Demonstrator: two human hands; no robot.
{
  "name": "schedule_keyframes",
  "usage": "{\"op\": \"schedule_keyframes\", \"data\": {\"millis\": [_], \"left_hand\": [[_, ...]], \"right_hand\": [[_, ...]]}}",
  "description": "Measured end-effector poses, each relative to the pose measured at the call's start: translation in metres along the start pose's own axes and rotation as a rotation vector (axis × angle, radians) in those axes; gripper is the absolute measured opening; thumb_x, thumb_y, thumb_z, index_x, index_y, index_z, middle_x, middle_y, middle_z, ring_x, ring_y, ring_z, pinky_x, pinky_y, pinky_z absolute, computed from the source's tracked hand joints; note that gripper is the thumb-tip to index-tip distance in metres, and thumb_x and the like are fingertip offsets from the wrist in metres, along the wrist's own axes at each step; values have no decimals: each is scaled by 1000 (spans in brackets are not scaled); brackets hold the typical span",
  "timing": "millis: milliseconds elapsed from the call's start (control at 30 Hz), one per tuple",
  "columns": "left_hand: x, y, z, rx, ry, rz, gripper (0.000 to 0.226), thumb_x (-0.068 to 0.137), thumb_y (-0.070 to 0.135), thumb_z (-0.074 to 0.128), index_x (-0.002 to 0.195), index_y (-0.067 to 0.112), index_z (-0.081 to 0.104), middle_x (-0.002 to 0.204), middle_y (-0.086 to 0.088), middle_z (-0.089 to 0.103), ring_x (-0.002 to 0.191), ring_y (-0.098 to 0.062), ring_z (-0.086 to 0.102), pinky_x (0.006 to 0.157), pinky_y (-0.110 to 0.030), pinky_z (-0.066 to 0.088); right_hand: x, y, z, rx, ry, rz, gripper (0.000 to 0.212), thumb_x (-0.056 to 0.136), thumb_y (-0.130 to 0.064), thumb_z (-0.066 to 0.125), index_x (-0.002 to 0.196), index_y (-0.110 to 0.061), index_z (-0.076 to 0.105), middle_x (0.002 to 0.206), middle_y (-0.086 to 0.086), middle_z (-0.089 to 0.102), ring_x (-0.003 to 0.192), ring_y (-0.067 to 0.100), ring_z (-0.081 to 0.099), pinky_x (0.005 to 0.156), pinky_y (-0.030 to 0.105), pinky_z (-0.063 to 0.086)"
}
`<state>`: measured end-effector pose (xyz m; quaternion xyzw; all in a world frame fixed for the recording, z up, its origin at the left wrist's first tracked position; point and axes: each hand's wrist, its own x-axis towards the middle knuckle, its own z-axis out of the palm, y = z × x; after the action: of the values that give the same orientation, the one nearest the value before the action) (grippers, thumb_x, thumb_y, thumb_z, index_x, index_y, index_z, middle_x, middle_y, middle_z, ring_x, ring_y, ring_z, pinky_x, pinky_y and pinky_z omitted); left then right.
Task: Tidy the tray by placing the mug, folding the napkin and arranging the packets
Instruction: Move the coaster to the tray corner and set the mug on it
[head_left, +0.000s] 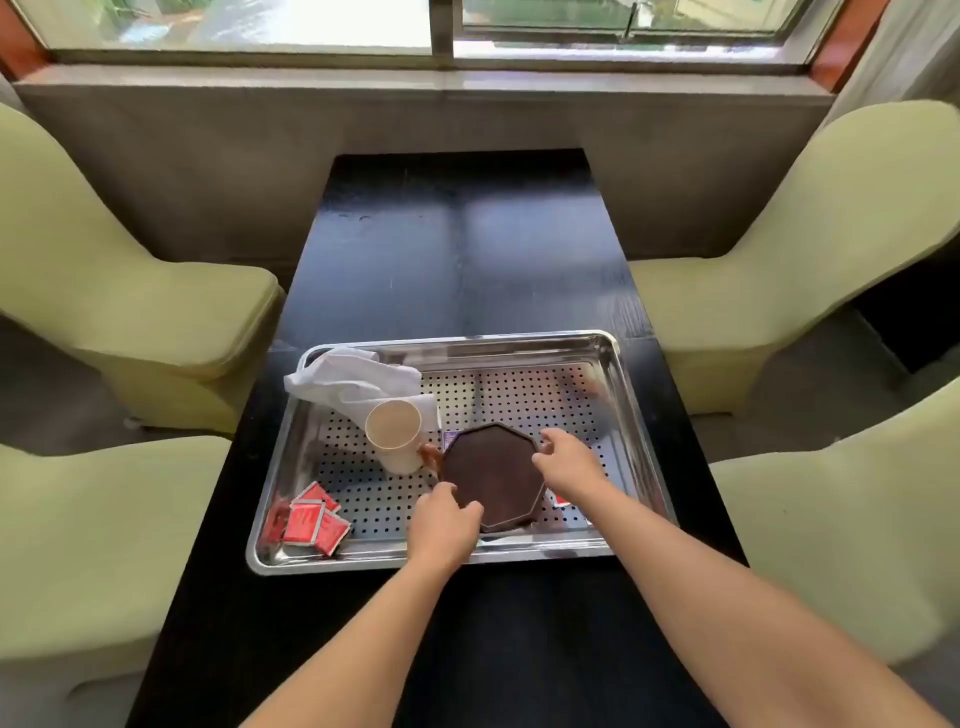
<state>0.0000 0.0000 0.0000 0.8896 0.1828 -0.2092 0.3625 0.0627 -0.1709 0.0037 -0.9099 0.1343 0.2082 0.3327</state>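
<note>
A perforated steel tray (613, 358) lies on the black table. In its middle sits a dark brown octagonal saucer (493, 475). My left hand (441, 525) grips the saucer's near-left edge and my right hand (569, 462) grips its right edge. A cream mug (393, 434) with a brown handle stands upright just left of the saucer. A crumpled white napkin (353, 379) lies at the tray's far-left corner, spilling over the rim. Several red packets (311, 522) lie heaped in the near-left corner. Another red packet (562, 501) shows under my right wrist, and a purple packet (449, 439) peeks out behind the saucer.
The black table (457, 249) runs away toward a grey wall under a window. Pale green chairs (130, 312) stand on both sides, close to the table's edges. The tray's right half holds only bare perforated metal.
</note>
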Motion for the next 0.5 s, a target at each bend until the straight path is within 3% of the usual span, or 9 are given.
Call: {"op": "schedule_keyframes", "data": {"millis": [100, 233, 333, 400, 500], "left_hand": [[13, -5, 10, -133, -18, -143, 43, 91, 28, 53, 129, 10, 55, 124, -9, 64, 109, -27, 60, 86, -36, 46], [29, -10, 21, -242, -39, -204, 31, 90, 23, 52, 119, 13, 58, 111, -7, 67, 98, -25, 62, 89, -40, 52], [39, -10, 28, -245, -13, -230, 42, 91, 20, 51, 133, 13, 53, 124, -9, 64, 108, -27, 61, 87, -35, 47], [43, -10, 34, -233, 13, -242, 50, 93, 19, 51, 142, 13, 45, 137, -10, 57, 122, -28, 55, 94, -36, 43], [48, -9, 44, -250, 44, -221, 51, 92, 18, 53, 142, 13, 45, 139, -9, 54, 125, -27, 53, 104, -41, 44]], "right_hand": [[17, 8, 4, -37, -18, 61, 46, 99, -22, 48, 144, -18, 45, 141, 8, 57, 108, 30, 63, 94, 49, 53], [39, 14, 9, -46, -47, 96, 47, 99, -19, 45, 146, -19, 44, 142, 10, 56, 120, 31, 57, 98, 45, 50], [53, 18, 14, -113, -44, 113, 43, 97, -22, 45, 140, -22, 48, 138, 10, 58, 126, 32, 51, 101, 44, 45], [60, 20, 18, -192, -51, 99, 38, 97, -24, 46, 135, -23, 51, 134, 8, 61, 128, 32, 48, 100, 43, 40], [66, 22, 25, -252, -43, 42, 37, 93, -24, 52, 130, -22, 55, 130, 7, 60, 124, 31, 51, 102, 45, 38]]}}
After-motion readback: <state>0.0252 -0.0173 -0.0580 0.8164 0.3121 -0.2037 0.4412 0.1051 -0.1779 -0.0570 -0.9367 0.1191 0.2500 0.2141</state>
